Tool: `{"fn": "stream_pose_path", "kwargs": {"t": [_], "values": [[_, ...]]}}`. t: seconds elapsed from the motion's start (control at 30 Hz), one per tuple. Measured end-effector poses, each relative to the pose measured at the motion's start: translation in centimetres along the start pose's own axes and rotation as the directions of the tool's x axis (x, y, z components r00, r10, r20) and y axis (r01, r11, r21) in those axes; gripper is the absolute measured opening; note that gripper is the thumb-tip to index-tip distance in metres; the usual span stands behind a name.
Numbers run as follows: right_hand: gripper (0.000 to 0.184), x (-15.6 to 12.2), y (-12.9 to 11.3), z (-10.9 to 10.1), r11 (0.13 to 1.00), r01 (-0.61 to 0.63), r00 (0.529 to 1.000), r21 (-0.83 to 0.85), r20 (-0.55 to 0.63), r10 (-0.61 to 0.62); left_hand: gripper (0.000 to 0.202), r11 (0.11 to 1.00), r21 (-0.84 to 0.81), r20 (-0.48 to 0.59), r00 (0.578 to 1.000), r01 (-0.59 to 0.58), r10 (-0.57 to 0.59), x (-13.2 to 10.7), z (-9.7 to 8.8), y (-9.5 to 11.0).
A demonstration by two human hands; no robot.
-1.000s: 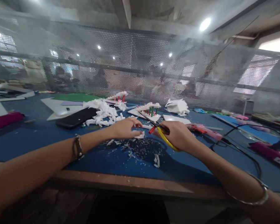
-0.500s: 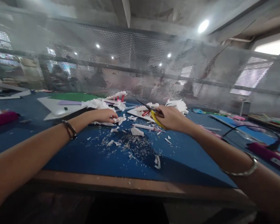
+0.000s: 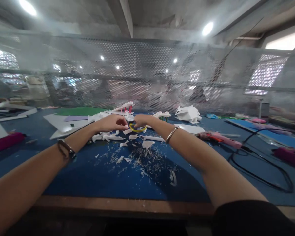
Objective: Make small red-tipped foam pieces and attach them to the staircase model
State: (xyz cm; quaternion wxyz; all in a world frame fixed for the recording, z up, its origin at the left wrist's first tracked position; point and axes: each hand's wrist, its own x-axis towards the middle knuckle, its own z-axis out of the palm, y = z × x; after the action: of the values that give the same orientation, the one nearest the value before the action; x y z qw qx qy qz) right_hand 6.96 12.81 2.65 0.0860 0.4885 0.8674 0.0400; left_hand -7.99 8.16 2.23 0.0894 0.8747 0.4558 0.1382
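Scissors (image 3: 138,130) clasped by the right hand (image 3: 140,121) have swung beside the left hand (image 3: 113,123), its grip unclear, letting both work together.

The bare left forearm (image 3: 44,170) slants inward, ending in a bare left hand (image 3: 113,123) with bent fingers. The bare right forearm (image 3: 191,149) reaches across, its bare right hand (image 3: 140,120) curled just beside the left.

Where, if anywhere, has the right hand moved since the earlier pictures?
Yes: the right hand has moved left, crossing past the green-legged model.
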Motion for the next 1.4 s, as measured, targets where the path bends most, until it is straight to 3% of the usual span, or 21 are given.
{"fn": "stream_pose_path", "kwargs": {"t": [0.13, 0.3, 0.4, 0.47, 0.53, 0.67, 0.73, 0.83, 1.03, 1.17, 1.4], "values": [[0.028, -1.1, 0.2, 0.4, 0.994, 0.082, 0.996, 0.071, -0.040, -0.079, 0.027, 0.912, -0.406, 0.034, 0.996, -0.057, 0.078, -0.4, 0.2, 1.6], [0.026, -6.7, 1.6, -0.1, 0.964, 0.193, 0.927, 0.185, -0.356, -0.117, 0.022, 0.622, -0.782, 0.009, 0.996, -0.047, 0.087, -1.0, 1.5, 3.4], [0.031, -11.0, 1.5, 0.3, 0.923, 0.291, 0.868, 0.251, -0.476, -0.144, 0.022, 0.570, -0.820, 0.016, 0.995, -0.044, 0.101, -1.5, 2.0, 4.6], [0.031, -13.3, 1.0, 0.8, 0.810, 0.455, 0.798, 0.369, -0.573, -0.188, 0.022, 0.585, -0.810, 0.020, 0.995, -0.044, 0.101, -1.6, 2.2, 5.4], [0.028, -14.7, 0.6, 1.4, 0.760, 0.537, 0.740, 0.367, -0.636, -0.216, 0.023, 0.599, -0.799, 0.019, 0.992, -0.060, 0.124, -1.6, 2.4, 6.2], [0.015, -15.8, 0.5, 2.1, 0.815, 0.543, 0.638, 0.203, -0.731, -0.243, 0.024, 0.609, -0.786, 0.030, 0.976, -0.110, 0.216, -1.1, 2.8, 7.4], [0.011, -16.0, 0.8, 2.4, 0.835, 0.525, 0.611, 0.167, -0.757, -0.233, 0.026, 0.614, -0.779, 0.042, 0.965, -0.130, 0.258, -0.8, 3.1, 7.8], [0.011, -16.4, 1.2, 2.8, 0.839, 0.517, 0.604, 0.169, -0.767, -0.217, 0.028, 0.600, -0.786, 0.052, 0.952, -0.146, 0.301, -0.5, 3.7, 8.0], [0.014, -16.9, 1.4, 3.2, 0.803, 0.575, 0.597, 0.158, -0.752, -0.280, 0.021, 0.488, -0.869, 0.084, 0.946, -0.085, 0.314, -0.4, 4.7, 8.3], [0.008, -17.1, 0.9, 3.3, 0.837, 0.518, 0.597, 0.178, -0.776, -0.204, 0.021, 0.420, -0.905, 0.076, 0.948, -0.064, 0.309, -0.5, 4.9, 8.3], [0.009, -17.2, 0.3, 3.8, 0.898, 0.422, 0.588, 0.123, -0.791, -0.168, 0.017, 0.390, -0.921, 0.092, 0.971, -0.002, 0.220, -0.6, 5.8, 7.8]]}}
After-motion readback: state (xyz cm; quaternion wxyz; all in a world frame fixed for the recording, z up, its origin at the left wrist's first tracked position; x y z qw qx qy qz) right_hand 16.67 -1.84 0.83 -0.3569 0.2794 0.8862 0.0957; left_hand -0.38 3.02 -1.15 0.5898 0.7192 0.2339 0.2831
